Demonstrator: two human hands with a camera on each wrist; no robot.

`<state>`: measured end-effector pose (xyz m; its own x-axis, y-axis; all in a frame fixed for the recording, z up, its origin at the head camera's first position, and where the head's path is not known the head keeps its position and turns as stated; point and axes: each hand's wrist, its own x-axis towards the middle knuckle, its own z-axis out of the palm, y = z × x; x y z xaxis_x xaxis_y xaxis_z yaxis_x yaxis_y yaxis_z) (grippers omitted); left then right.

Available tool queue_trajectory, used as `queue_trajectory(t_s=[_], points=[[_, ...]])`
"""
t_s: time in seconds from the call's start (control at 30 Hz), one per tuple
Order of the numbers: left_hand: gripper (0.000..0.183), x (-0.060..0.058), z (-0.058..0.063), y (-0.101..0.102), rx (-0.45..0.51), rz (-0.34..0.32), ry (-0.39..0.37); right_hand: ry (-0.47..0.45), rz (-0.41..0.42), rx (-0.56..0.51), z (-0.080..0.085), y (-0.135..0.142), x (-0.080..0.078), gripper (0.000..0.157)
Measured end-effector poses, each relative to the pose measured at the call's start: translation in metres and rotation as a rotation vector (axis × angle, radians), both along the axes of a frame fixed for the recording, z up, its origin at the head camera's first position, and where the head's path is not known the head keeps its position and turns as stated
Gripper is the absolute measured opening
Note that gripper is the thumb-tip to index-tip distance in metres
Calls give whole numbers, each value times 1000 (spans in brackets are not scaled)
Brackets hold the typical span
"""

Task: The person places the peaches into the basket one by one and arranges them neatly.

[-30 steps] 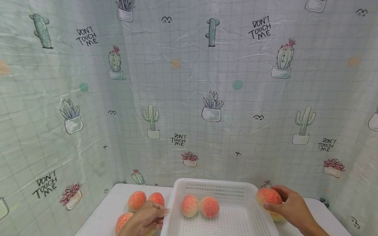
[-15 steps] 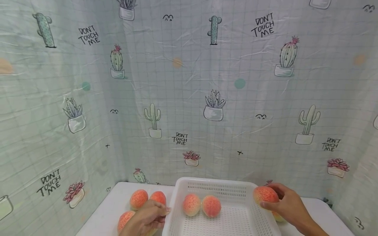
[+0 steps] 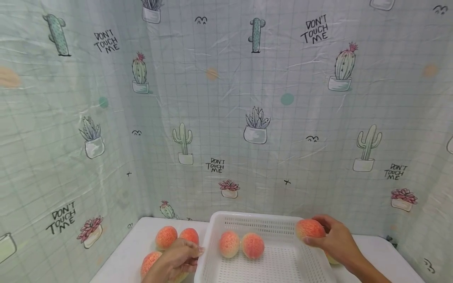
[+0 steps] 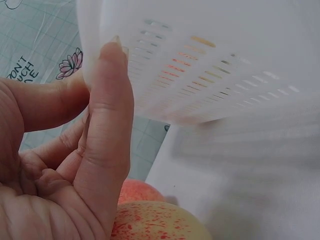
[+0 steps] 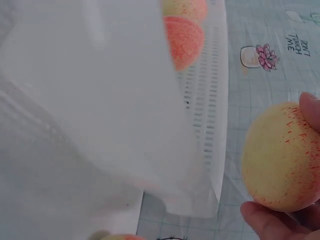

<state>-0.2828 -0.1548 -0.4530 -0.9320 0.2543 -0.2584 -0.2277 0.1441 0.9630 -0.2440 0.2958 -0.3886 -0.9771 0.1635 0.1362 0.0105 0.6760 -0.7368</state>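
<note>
A white perforated plastic basket [image 3: 258, 214] stands on the table, with two red-and-yellow peaches, one left [image 3: 229, 244] and one right [image 3: 253, 246], side by side inside it. My left hand [image 3: 178, 255] pinches the basket's left rim between thumb and fingers; the left wrist view shows this grip up close. Above the basket's far right corner, my right hand [image 3: 336, 237] holds another peach [image 3: 310, 229], fingers behind it and thumb in front. That held peach [image 5: 280, 157] shows its yellow side in the right wrist view, apart from the basket wall.
Left of the basket several more peaches [image 3: 166, 237] lie on the white table [image 3: 122, 255], partly behind my left hand. One peach [image 3: 331, 258] sits right of the basket, mostly hidden by my right hand. A cactus-print curtain [image 3: 226, 118] surrounds the table.
My right hand has carried its peach left, from beyond the basket's right side to above its right rim. My left hand keeps its hold on the left rim.
</note>
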Motion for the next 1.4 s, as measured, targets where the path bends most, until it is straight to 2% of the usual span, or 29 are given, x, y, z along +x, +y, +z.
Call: queue_trajectory(t_s=[0.27,0.5,0.83,1.03,1.4], points=[[14,1,-2,-1,-1,22,-11,15,14,45,1,-8,-2,91],[16,1,1,0,12,-4,-7,27,23,72,3,-13,-4,89],[15,1,1,0,7,5,-15,38,50,105,9,-23,-4,83],[16,0,1,-1,-9,24,-28,44,77,128,11,-31,-10,75],[15,0,-2,-1,21,13,-7,19,91,118,8,-47,-23,75]])
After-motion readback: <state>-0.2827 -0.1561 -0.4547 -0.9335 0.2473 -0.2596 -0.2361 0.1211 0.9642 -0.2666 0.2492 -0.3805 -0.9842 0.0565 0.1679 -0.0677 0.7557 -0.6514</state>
